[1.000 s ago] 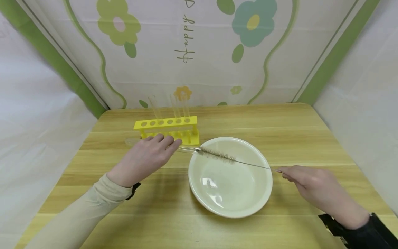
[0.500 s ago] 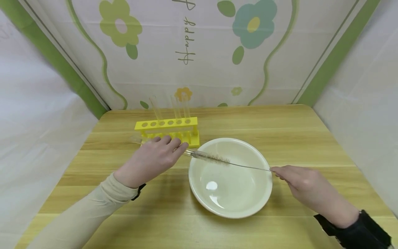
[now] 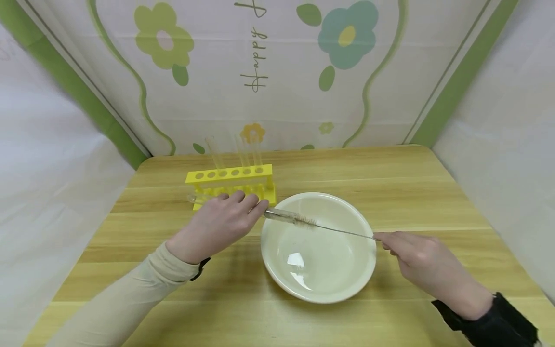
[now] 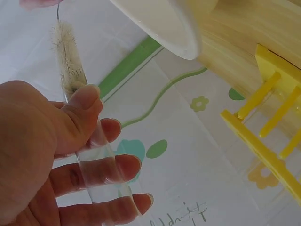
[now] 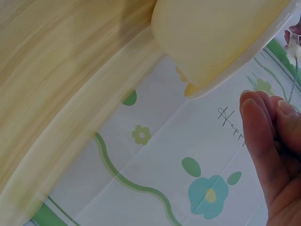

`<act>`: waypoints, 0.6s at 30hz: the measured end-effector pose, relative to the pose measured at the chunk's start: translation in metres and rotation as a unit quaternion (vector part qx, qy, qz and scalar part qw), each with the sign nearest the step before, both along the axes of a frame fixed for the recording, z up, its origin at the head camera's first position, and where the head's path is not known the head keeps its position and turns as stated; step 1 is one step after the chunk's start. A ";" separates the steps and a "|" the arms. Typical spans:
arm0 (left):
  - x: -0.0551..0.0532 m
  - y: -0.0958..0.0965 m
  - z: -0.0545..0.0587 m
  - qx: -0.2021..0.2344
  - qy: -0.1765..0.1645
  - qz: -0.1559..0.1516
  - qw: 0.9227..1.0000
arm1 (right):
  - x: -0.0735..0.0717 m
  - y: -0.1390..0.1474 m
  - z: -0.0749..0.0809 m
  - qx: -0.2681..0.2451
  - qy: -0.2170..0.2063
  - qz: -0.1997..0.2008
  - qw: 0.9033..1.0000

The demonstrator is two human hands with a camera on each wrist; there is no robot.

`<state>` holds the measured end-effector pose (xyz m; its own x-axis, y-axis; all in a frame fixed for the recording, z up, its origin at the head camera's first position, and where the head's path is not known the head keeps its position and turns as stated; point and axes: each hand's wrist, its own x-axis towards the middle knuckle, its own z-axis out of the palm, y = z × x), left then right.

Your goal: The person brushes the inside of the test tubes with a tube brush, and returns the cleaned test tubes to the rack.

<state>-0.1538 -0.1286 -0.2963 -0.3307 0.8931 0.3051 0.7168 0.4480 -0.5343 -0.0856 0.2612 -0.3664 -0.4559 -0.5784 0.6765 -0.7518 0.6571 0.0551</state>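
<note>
My left hand [image 3: 225,219] grips a clear glass test tube [image 4: 101,162], thumb on one side and fingers curled round the other. Inside the tube's mouth sits most of a test tube brush [image 3: 305,220], its pale bristles partly sticking out in the head view. My right hand [image 3: 422,255] pinches the brush's thin wire handle [image 3: 344,232] between thumb and fingers. Tube and brush form one line across a white basin [image 3: 318,295], above its far part. The right wrist view shows the pinching fingertips [image 5: 249,101] at the twisted wire.
A yellow test tube rack [image 3: 230,174] stands behind my left hand, with three clear test tubes [image 3: 216,153] leaning in its holes. The wooden table [image 3: 277,323] ends at a white flowered cloth [image 3: 282,106] at the back.
The brush has slid deeper into the test tube, so fewer bristles show outside. My left hand has shifted right and my right hand slightly left, bringing them closer together.
</note>
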 end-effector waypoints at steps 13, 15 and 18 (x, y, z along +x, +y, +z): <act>0.003 0.008 -0.001 0.015 0.020 -0.016 1.000 | 0.001 -0.006 -0.001 -0.017 0.016 0.011 1.000; 0.004 0.009 0.000 0.015 0.024 -0.017 0.999 | 0.002 -0.007 0.000 -0.016 0.020 0.009 1.000; 0.004 0.012 0.000 0.016 0.029 -0.019 0.999 | 0.003 -0.009 0.001 -0.017 0.024 0.008 1.000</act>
